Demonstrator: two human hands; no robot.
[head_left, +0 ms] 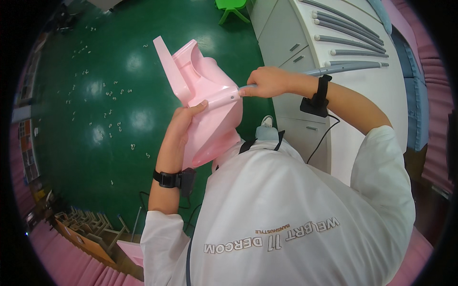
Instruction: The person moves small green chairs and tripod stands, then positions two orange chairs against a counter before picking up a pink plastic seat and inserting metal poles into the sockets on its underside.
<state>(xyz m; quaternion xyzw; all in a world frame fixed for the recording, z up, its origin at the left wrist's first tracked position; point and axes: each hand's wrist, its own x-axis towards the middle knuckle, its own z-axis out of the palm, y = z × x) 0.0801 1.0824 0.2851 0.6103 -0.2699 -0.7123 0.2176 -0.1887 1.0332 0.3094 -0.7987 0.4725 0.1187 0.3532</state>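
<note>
A large pink moulded plastic part [202, 90] is held up in front of my chest, above the green floor. My left hand [183, 125] grips its lower left side, thumb lying along a pink tubular socket. My right hand [266, 82] is closed around the near end of a long grey tube [334, 69], and the tube's tip sits at the mouth of that socket. Both wrists carry black straps with small black boxes; a cable runs from the right one.
A white cabinet [286, 43] with drawers stands at my right; several more grey tubes [350, 40] lie on its top. Small white hooks [112, 114] are scattered on the green floor. A green stool [231, 8] stands ahead, pink parts and a cardboard box at lower left.
</note>
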